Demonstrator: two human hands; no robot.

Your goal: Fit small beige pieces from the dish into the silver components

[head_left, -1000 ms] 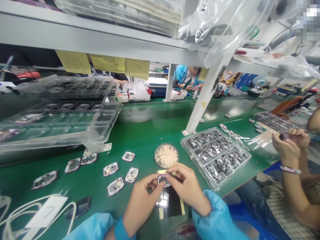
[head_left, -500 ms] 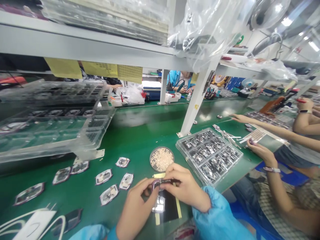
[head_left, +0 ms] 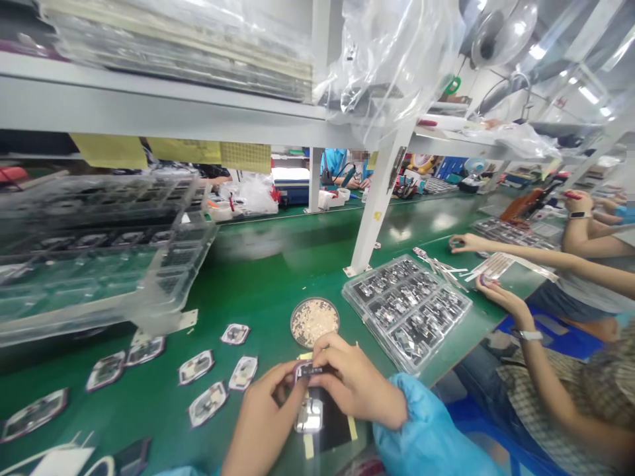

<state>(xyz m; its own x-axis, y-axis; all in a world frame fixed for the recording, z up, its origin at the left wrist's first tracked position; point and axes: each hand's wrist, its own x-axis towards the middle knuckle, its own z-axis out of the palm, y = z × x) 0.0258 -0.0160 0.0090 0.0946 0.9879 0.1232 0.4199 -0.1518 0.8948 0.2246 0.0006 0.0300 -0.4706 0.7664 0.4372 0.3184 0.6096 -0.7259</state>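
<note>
My left hand (head_left: 265, 416) and my right hand (head_left: 354, 383) meet low in the middle of the view. Together they pinch a small metal-framed part (head_left: 302, 371). My right hand also grips a thin dark tool (head_left: 317, 371) laid across that part. Below them, a shiny square part (head_left: 308, 420) lies on a black pad with yellow tape (head_left: 333, 423). Just beyond my fingers stands a round dish of small pale pieces (head_left: 314, 321). Both wrists are in blue sleeves.
Several loose framed parts (head_left: 208, 367) lie on the green bench (head_left: 278, 264) to the left. A clear tray of parts (head_left: 407, 307) sits right, stacked clear trays (head_left: 99, 244) at left. A white post (head_left: 372, 205) holds a shelf overhead. Another person's hands (head_left: 496, 294) work at right.
The view has swung up and to the right, so everything sits lower and further left. My hands stay together on the part; the tool now lies level. The neighbour's arm has reached out over the bench.
</note>
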